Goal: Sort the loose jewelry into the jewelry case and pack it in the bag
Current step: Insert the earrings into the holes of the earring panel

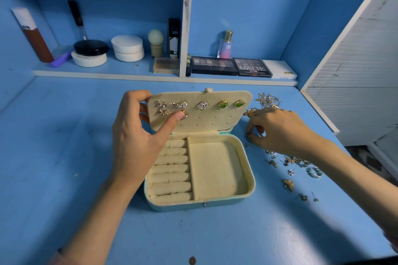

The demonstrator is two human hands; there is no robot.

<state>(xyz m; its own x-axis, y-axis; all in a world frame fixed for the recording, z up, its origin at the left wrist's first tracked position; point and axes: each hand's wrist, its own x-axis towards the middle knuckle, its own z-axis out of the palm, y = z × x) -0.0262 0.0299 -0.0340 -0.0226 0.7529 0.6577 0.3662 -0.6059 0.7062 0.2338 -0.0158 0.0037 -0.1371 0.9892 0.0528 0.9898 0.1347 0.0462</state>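
Observation:
A teal jewelry case [249,180] with cream lining lies open mid-desk. Its upright earring flap [217,119] carries several earrings, among them two green stone studs [231,104]. My left hand [137,133] grips the flap's left edge, fingers behind it, and the thumb presses a gold earring [183,114] against the front. My right hand [277,129] reaches down to the desk right of the case and pinches a tiny piece, too small to identify. Loose earrings [288,184] and a silver ring [314,171] lie scattered near that wrist. Chains [268,99] are heaped behind the hand.
Ring rolls [172,176] and an empty tray compartment [217,170] fill the case base. Behind the desk, a low shelf holds eyeshadow palettes [213,65], a perfume bottle [226,45] and cream jars [128,48]. A white louvred door [355,66] stands at right. A coin [192,260] lies near the desk's front edge.

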